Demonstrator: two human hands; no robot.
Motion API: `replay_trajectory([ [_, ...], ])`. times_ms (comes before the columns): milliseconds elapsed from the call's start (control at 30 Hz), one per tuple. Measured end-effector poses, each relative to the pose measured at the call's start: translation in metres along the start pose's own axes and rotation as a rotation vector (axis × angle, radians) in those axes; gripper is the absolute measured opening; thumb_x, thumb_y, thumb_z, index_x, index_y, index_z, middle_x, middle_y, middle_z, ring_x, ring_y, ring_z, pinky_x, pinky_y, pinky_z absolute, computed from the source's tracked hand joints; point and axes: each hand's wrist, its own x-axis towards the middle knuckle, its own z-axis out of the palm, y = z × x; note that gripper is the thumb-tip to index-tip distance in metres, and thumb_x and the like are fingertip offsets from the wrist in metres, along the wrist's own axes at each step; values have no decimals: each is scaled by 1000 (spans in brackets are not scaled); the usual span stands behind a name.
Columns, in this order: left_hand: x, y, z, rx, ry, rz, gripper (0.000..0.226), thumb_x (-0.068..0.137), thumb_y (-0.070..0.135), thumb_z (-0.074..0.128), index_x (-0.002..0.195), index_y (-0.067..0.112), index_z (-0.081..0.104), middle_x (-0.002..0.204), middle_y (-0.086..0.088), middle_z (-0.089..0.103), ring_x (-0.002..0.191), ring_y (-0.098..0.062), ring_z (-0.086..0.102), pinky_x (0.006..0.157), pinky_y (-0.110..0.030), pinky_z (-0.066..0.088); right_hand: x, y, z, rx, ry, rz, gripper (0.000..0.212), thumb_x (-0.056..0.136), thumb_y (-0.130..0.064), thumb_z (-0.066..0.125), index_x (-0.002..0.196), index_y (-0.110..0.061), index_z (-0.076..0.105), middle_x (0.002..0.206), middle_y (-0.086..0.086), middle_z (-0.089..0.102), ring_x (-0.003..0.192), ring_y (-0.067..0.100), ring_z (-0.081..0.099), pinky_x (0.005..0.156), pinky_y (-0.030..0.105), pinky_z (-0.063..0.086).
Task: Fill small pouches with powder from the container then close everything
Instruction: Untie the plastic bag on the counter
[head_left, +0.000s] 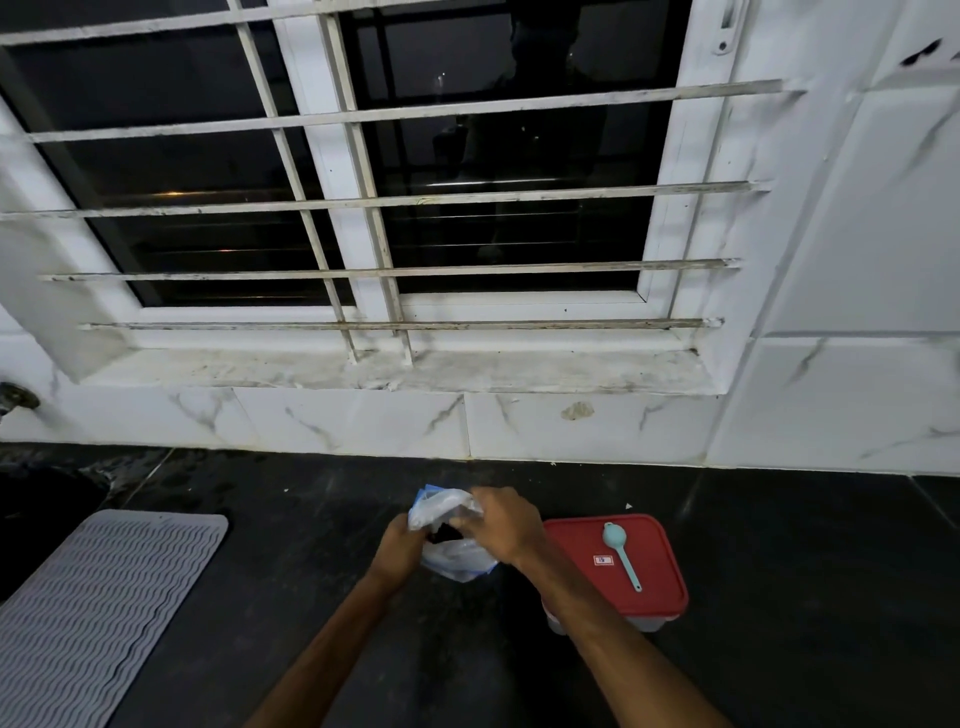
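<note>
- Clear pouches (457, 558) are gripped by both hands: left hand (400, 545) is curled round the left edge, right hand (506, 525) is pinched on the upper part.
- The bundle is held just above the black counter (311, 597), just left of the container (644, 621).
- The container is closed under its red lid (660, 571); a teal spoon (621, 553) is laid on top.
- A grey ribbed mat (98, 597) is seen well apart, far left.
- Step judged: one pouch being separated or opened; no powder is seen in it, so filling is not begun.
- Next move: a pouch mouth must be opened, the spoon lifted off and the lid removed before scooping.
</note>
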Motion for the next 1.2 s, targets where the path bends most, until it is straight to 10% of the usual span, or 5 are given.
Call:
replay_trajectory([
  [367,-5,4,-6,69,-89,30,70,44,39,83,102,7,60,92,-4,72,83,-13,70,66,-19,55,3,4,2,95,-125,139,38,91,-40,55,103,-8,70,106,15,70,99,32,66,77,35,51],
  [533,-7,19,0,148,10,47,5,89,15,66,90,19,63,86,0,69,87,-19,67,69,-20,51,0,-2,5,42,-104,100,43,89,-50,54,107,-14,69,106,10,71,97,30,67,79,37,54],
  [1200,-8,13,-12,212,95,93,24,88,34,64,101,15,70,96,-6,73,92,-18,69,82,-31,55,2,-14,3,196,-93,-25,24,78,-36,74,91,-16,70,91,5,72,85,22,68,73,36,53],
])
